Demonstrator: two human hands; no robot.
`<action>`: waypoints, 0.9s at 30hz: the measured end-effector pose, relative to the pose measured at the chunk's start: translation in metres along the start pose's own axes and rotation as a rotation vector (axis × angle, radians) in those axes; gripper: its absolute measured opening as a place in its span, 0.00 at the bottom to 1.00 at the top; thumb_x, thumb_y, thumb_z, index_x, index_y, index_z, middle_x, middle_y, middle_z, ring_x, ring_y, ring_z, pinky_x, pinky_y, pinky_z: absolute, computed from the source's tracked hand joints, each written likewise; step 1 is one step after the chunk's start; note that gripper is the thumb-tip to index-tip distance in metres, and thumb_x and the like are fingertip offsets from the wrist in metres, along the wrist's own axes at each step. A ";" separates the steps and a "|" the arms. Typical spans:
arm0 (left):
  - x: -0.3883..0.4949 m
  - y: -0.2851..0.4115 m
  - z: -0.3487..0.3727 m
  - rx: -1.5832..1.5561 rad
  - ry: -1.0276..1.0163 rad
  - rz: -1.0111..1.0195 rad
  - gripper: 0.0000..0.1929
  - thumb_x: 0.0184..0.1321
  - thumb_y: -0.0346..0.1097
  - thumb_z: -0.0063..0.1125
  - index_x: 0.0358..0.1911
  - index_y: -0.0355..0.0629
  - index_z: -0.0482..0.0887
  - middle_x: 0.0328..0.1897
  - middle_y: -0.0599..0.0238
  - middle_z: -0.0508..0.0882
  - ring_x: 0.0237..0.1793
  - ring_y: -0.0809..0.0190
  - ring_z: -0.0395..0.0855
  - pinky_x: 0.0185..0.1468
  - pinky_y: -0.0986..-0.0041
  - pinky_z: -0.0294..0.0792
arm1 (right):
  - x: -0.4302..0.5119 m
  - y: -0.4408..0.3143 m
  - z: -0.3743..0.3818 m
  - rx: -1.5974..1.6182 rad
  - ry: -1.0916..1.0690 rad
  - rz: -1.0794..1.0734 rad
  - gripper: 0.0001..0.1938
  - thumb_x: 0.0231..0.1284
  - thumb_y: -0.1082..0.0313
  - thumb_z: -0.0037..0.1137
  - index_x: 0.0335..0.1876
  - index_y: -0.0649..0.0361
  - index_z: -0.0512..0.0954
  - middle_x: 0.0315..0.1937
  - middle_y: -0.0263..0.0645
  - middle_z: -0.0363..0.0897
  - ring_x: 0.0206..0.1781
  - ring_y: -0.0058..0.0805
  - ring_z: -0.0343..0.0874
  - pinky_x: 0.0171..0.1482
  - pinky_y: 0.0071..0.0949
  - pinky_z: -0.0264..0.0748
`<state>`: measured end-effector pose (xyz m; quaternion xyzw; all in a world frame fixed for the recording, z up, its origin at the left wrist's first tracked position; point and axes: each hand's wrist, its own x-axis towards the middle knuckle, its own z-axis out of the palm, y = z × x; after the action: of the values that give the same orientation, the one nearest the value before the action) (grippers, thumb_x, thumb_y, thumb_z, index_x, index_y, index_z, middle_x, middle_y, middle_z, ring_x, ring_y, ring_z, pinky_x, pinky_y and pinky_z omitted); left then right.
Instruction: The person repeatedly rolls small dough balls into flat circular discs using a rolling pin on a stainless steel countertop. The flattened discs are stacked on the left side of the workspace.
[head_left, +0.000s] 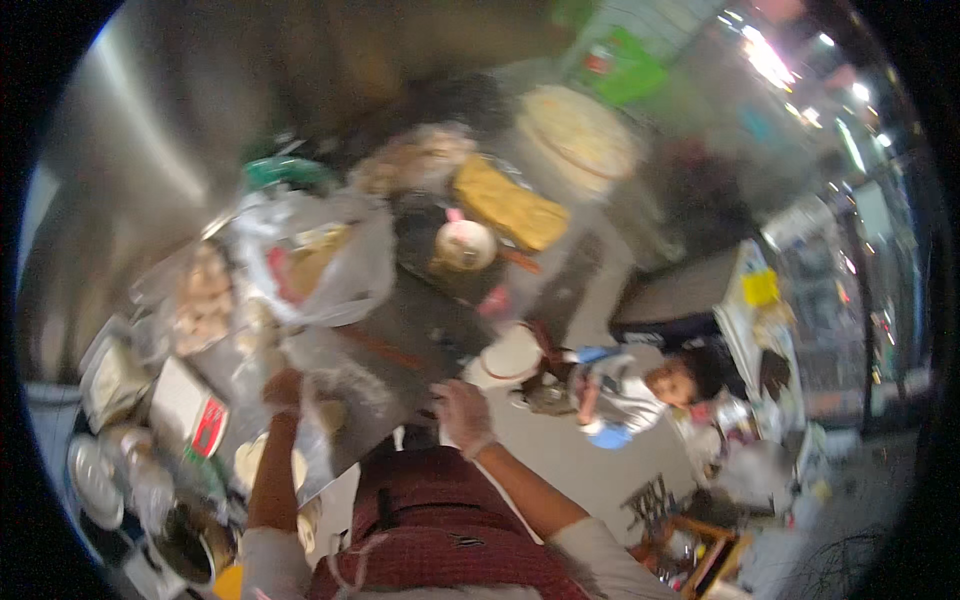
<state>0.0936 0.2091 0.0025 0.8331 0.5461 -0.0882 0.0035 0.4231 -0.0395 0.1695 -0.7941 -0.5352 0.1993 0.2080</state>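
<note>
My left hand, blurred, reaches over the left side of the work counter, beside clear plastic wrapping. Its fingers are hard to make out, and whether it holds anything is unclear. My right hand, in what looks like a thin clear glove, is at the counter's near edge with its fingers apart and nothing visible in it. Between my hands lies a patch of white powder, with a thin brown stick beyond it. A pale round piece shows partly under my left forearm.
Ahead are a white plastic bag with packets, a bag of tan round items, a yellow packet and stacked flat rounds. A red-labelled white box is left. Another person is right, near a white round container.
</note>
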 end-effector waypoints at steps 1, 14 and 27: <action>-0.001 -0.001 -0.006 -0.132 -0.062 -0.183 0.11 0.70 0.46 0.57 0.38 0.51 0.89 0.35 0.58 0.89 0.39 0.47 0.89 0.43 0.51 0.80 | 0.012 -0.005 0.000 -0.004 -0.035 0.023 0.20 0.64 0.64 0.64 0.61 0.53 0.82 0.60 0.44 0.82 0.64 0.48 0.79 0.65 0.49 0.75; -0.081 0.046 -0.021 -0.416 -0.089 0.036 0.16 0.58 0.50 0.66 0.39 0.45 0.88 0.43 0.51 0.87 0.43 0.40 0.85 0.48 0.51 0.77 | 0.136 -0.051 0.078 -0.314 -0.354 0.221 0.32 0.73 0.60 0.57 0.80 0.56 0.64 0.72 0.46 0.71 0.75 0.46 0.70 0.70 0.51 0.72; -0.076 0.126 -0.055 -1.736 -0.894 -0.503 0.13 0.64 0.37 0.73 0.44 0.42 0.82 0.34 0.66 0.85 0.35 0.59 0.84 0.40 0.67 0.77 | 0.103 -0.022 0.058 -0.076 -0.200 0.167 0.23 0.73 0.64 0.53 0.69 0.63 0.72 0.64 0.54 0.78 0.69 0.52 0.78 0.70 0.49 0.76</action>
<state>0.1866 0.0952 0.0564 0.2936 0.5301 0.0374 0.7946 0.4112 0.0711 0.1233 -0.8193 -0.4925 0.2739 0.1060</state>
